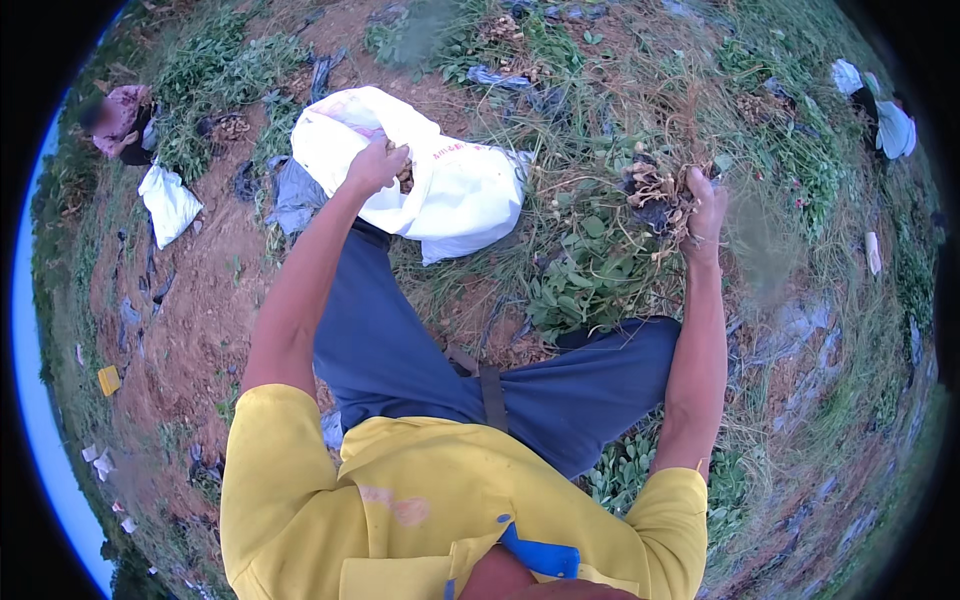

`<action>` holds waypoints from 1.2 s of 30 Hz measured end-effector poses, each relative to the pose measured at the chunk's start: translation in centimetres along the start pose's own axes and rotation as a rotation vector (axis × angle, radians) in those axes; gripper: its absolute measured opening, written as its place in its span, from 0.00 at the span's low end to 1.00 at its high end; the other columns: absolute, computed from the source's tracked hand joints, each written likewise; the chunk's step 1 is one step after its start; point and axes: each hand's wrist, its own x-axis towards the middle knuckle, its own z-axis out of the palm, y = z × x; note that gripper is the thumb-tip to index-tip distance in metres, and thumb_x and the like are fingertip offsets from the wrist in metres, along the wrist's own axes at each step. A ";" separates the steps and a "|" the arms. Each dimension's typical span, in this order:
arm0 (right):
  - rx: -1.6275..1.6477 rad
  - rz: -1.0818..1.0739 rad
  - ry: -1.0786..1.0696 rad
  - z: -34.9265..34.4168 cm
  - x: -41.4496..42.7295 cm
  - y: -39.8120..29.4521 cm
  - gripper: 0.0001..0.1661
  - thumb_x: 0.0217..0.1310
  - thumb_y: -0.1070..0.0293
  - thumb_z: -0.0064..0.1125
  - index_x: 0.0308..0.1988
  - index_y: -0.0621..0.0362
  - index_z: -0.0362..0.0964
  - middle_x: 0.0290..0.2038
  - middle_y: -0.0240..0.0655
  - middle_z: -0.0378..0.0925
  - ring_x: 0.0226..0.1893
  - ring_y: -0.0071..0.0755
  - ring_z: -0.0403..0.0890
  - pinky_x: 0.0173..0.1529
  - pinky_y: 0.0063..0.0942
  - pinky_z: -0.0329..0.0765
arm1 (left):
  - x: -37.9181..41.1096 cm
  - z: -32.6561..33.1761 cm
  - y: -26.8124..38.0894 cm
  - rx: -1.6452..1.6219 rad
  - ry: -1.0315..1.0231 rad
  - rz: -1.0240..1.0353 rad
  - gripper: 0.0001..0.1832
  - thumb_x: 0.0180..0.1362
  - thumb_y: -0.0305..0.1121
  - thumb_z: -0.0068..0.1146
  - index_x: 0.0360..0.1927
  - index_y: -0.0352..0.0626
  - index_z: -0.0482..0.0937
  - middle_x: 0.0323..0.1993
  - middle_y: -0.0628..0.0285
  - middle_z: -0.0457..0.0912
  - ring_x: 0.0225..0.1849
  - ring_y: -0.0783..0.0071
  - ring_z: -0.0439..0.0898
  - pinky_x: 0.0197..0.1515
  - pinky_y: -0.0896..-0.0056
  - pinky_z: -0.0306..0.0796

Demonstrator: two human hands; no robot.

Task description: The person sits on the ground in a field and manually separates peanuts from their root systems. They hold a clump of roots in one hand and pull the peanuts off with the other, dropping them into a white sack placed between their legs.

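Observation:
My left hand (376, 166) is closed on some peanut pods (406, 174) over the opening of a white woven sack (469, 191), which lies on the ground in front of my left knee. The sack bears red writing. Off to the right, my right hand (705, 206) grips an uprooted peanut plant (660, 187) by its stems; pods, roots and dark bits of plastic film hang at its left side. Below that hand, green peanut plants (589, 274) lie by my right knee.
Two people (120, 124) (892, 124) are at the far left and far right. A second white sack (166, 202) stands near the left one. Piles of pulled plants (225, 127), torn plastic film (499, 77) and a yellow container (109, 380) lie on reddish soil.

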 end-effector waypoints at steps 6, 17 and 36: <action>-0.126 -0.033 -0.097 -0.1 -0.6 0.8 0.17 0.59 0.58 0.57 0.32 0.62 0.74 0.27 0.28 0.75 0.26 0.19 0.73 0.30 0.23 0.67 | -3.6 2.5 8.5 -0.153 -0.110 0.453 0.17 0.63 0.40 0.53 0.43 0.37 0.82 0.37 0.56 0.85 0.43 0.67 0.82 0.47 0.66 0.73; -0.149 0.002 -0.260 4.8 -5.0 -2.0 0.19 0.57 0.62 0.63 0.43 0.66 0.77 0.32 0.26 0.77 0.29 0.16 0.71 0.35 0.19 0.68 | -10.3 5.0 18.1 -0.405 -0.658 0.691 0.29 0.57 0.38 0.54 0.63 0.42 0.70 0.53 0.57 0.79 0.52 0.70 0.77 0.55 0.68 0.70; -0.350 -0.056 -0.273 7.4 -5.2 -1.0 0.21 0.58 0.58 0.65 0.43 0.64 0.79 0.25 0.23 0.75 0.28 0.16 0.70 0.33 0.21 0.69 | -8.8 7.2 16.0 0.083 -0.124 1.118 0.20 0.48 0.29 0.60 0.47 0.38 0.74 0.39 0.49 0.77 0.42 0.46 0.79 0.40 0.50 0.74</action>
